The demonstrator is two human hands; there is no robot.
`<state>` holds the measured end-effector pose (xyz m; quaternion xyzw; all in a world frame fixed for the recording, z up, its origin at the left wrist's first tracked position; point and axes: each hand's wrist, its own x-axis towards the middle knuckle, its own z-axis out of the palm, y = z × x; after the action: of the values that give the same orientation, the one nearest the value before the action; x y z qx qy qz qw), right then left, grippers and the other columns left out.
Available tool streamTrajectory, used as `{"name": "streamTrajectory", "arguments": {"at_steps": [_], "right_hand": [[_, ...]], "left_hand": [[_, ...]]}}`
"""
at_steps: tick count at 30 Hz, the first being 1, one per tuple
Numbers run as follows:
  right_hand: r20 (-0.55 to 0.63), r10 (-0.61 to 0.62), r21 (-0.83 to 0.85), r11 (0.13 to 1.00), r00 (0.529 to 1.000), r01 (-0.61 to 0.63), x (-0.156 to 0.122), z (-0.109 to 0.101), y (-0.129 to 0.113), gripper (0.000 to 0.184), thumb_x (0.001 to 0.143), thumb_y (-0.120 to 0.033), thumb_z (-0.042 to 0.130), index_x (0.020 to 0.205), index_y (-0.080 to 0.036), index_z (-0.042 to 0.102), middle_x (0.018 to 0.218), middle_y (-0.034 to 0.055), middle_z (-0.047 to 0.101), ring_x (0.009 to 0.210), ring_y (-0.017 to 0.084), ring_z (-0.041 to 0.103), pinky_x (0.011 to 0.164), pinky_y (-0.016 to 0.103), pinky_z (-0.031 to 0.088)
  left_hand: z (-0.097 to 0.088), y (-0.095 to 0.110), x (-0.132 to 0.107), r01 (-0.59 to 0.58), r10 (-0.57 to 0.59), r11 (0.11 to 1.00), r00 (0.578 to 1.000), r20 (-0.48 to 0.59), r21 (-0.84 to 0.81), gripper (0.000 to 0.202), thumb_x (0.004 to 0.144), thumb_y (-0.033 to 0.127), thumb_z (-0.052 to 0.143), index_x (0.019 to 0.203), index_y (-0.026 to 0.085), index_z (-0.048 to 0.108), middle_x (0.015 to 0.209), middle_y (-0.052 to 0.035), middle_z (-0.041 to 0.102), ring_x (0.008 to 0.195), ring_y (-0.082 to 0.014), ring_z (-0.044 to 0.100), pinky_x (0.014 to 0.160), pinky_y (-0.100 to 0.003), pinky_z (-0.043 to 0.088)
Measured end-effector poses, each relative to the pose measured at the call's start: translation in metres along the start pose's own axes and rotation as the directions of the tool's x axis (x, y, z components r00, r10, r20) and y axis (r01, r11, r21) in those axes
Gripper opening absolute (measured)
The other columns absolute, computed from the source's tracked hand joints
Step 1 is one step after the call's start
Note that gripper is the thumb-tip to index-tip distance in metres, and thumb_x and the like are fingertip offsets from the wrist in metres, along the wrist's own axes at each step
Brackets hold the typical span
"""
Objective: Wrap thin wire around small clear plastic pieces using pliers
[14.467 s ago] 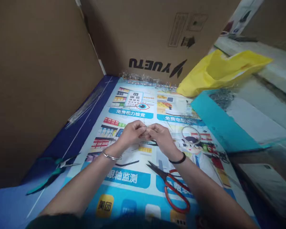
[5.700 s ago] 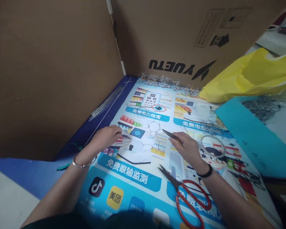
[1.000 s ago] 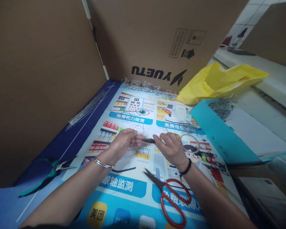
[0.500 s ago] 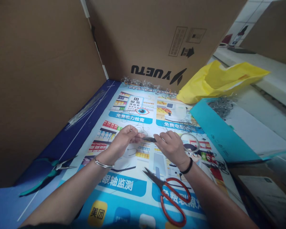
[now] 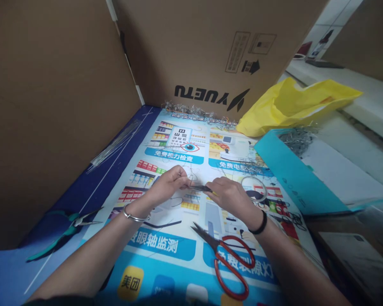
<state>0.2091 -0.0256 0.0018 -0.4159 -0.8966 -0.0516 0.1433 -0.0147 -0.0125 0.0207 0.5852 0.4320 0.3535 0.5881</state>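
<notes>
Over the middle of the printed sheet, my left hand (image 5: 169, 182) pinches a thin wire (image 5: 193, 175), whose loose end curls up above the fingers. My right hand (image 5: 232, 196) is closed around small pliers (image 5: 201, 188) with dark jaws and a bit of yellow handle showing. The jaws point left and meet the wire beside my left fingertips; their exact grip is too small to make out. Below the hands lie red-handled scissors (image 5: 221, 250), blades towards the upper left. A coil of wire (image 5: 263, 193) rests just right of my right hand.
Green-handled pliers (image 5: 68, 233) and a bundle of thin straight wires (image 5: 111, 148) lie left. Cardboard panels (image 5: 191, 51) stand behind and left. At the right are a yellow bag (image 5: 274, 110) and a turquoise box (image 5: 284, 174) holding tangled wire (image 5: 295, 142). Wire scraps (image 5: 198, 112) line the back.
My right hand has turned slightly, and a yellow part of the pliers' handle now shows. The left hand stays almost in place, still pinching the wire.
</notes>
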Motion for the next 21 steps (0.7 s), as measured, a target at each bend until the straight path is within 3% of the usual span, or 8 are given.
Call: {"name": "streamTrajectory", "arguments": {"at_steps": [7, 12, 17, 21], "right_hand": [[0.055, -0.009, 0.061, 0.998, 0.998, 0.005, 0.000, 0.000, 0.002, 0.020, 0.087, -0.035, 0.051, 0.089, -0.020, 0.063, 0.075, 0.0024, 0.062, 0.076, 0.014, 0.055, 0.063, 0.023, 0.035], [0.050, -0.043, -0.026, 0.999, 0.998, 0.044, 0.000, -0.001, 0.001, 0.018, 0.086, -0.033, 0.051, 0.091, -0.020, 0.063, 0.075, 0.0027, 0.061, 0.076, 0.015, 0.052, 0.064, 0.025, 0.034], [0.028, -0.084, -0.044, 0.995, 0.996, 0.085, 0.001, 0.000, 0.000, 0.020, 0.086, -0.034, 0.052, 0.092, -0.019, 0.063, 0.073, 0.0030, 0.060, 0.073, 0.015, 0.050, 0.062, 0.026, 0.032], [0.015, -0.075, -0.022, 0.997, 0.997, 0.075, 0.000, 0.003, 0.001, 0.019, 0.086, -0.034, 0.052, 0.091, -0.020, 0.063, 0.073, 0.0029, 0.059, 0.074, 0.015, 0.051, 0.063, 0.025, 0.033]], "left_hand": [[-0.003, -0.003, 0.000, 0.017, -0.018, 0.999, 0.999, 0.046, 0.028, 0.005, 0.081, 0.024, 0.053, 0.082, 0.019, 0.053, 0.079, -0.0022, 0.067, 0.076, -0.0149, 0.062, 0.072, -0.027, 0.045], [-0.006, -0.004, 0.000, 0.009, -0.015, 0.996, 0.998, 0.059, 0.089, 0.027, 0.081, 0.027, 0.053, 0.108, 0.021, 0.058, 0.079, -0.0024, 0.069, 0.075, -0.0152, 0.062, 0.073, -0.027, 0.045], [-0.010, -0.002, 0.000, -0.043, 0.033, 0.950, 0.999, 0.039, 0.310, 0.016, 0.080, 0.026, 0.053, 0.078, 0.020, 0.068, 0.072, -0.0013, 0.068, 0.071, -0.0154, 0.061, 0.069, -0.024, 0.043], [-0.014, -0.003, 0.001, -0.021, 0.028, 0.921, 1.000, -0.013, 0.389, 0.017, 0.078, 0.028, 0.055, 0.069, 0.020, 0.067, 0.065, 0.0001, 0.066, 0.063, -0.0148, 0.058, 0.063, -0.023, 0.041]]}}
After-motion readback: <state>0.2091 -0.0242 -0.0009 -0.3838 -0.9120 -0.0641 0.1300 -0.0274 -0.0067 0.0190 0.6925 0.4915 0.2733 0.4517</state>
